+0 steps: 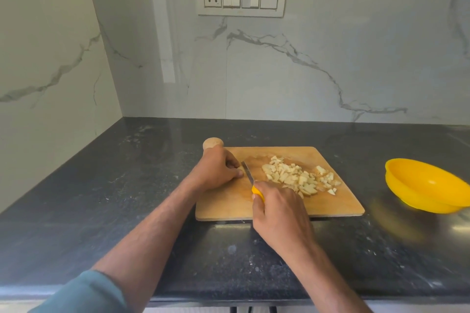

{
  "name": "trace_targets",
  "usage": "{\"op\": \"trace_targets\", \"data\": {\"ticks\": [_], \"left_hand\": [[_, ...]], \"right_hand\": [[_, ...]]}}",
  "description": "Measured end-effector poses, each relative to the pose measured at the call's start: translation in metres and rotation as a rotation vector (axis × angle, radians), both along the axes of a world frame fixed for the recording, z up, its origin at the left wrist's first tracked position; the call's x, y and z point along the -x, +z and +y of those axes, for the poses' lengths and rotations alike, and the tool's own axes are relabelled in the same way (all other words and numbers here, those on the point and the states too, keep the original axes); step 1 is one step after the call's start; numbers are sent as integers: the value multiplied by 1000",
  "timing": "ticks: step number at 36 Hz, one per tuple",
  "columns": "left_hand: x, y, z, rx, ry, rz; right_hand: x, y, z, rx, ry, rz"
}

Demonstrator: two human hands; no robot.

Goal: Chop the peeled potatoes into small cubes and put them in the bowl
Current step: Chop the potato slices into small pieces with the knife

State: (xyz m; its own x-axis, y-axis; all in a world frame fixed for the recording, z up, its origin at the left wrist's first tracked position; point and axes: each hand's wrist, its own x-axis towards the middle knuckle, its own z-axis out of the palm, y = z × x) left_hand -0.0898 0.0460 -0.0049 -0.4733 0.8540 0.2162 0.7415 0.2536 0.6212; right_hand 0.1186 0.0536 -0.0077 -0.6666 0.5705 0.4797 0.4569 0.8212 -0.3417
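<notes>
While our right hand [277, 211] is gripping the knife [250, 178], our curled left hand [218, 171] is steadying a hidden piece; next, cubes [300, 178] into the bowl [427, 185].

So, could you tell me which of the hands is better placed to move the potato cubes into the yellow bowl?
Probably the right hand: the pale potato cubes and yellow plastic bowl lie on its side, though it grips the yellow-handled knife.

A yellow-handled knife [250, 180] is being gripped by the right hand [278, 211], blade lying on the wooden cutting board [330, 201]. The left hand [216, 171] is being rested, fingers curled, beside the blade. Potato cubes [300, 176] are lying piled on the board; a yellow bowl [427, 185] is standing well apart on the dark countertop [101, 198]
</notes>
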Motion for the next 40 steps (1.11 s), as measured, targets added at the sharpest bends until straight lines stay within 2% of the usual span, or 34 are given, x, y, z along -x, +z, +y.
{"op": "trace_targets", "data": {"ticks": [19, 40], "left_hand": [[2, -5, 4, -11, -9, 32], [-3, -6, 5, -50, 34, -13]], "right_hand": [[-1, 1, 2, 42, 43, -31], [14, -2, -6, -30, -52, -135]]}}
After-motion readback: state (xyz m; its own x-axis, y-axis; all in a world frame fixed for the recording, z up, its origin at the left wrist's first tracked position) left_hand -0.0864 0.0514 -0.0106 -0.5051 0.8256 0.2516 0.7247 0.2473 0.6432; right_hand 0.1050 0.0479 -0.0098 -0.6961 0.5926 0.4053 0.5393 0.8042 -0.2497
